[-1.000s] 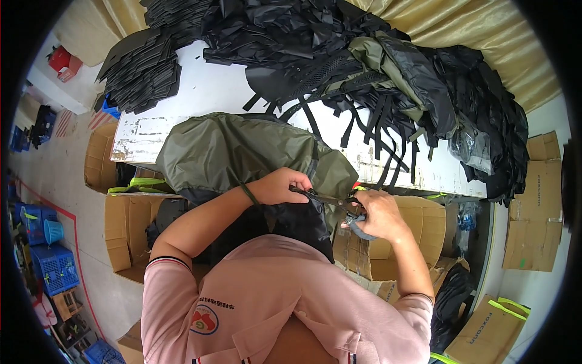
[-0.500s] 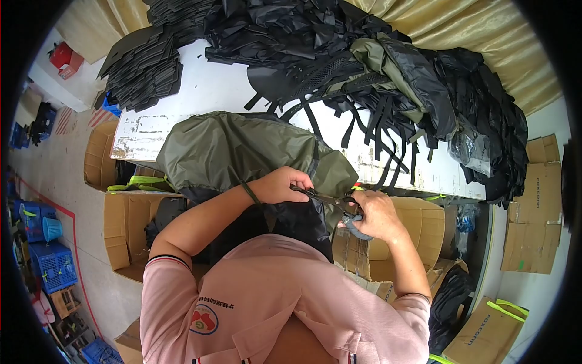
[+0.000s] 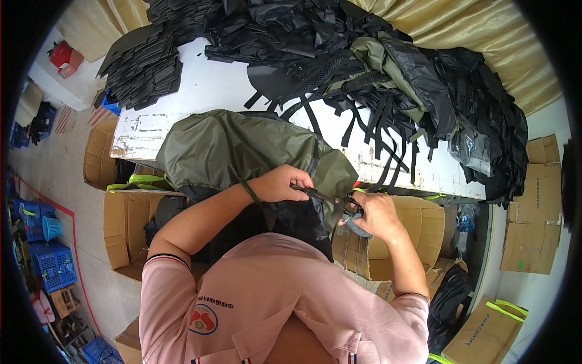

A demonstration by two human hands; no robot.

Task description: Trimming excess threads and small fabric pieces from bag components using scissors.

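An olive-green backpack (image 3: 236,148) lies across the near edge of the white table (image 3: 200,85), its black lower part hanging toward my chest. My left hand (image 3: 282,184) pinches the bag's fabric at its near edge. My right hand (image 3: 376,216) grips a pair of dark scissors (image 3: 330,198), whose blades point left and reach the fabric just beside my left fingers. A green band sits on my left wrist.
A big heap of black and olive bags and straps (image 3: 388,79) covers the table's far and right side. Stacked black panels (image 3: 142,67) sit at the far left. Cardboard boxes (image 3: 539,212) stand below and to the right; blue crates (image 3: 51,261) line the floor at left.
Hardly anything differs: my hands have stayed together at the bag's near edge, the scissors still at the fabric, with only a slight shift of the view.
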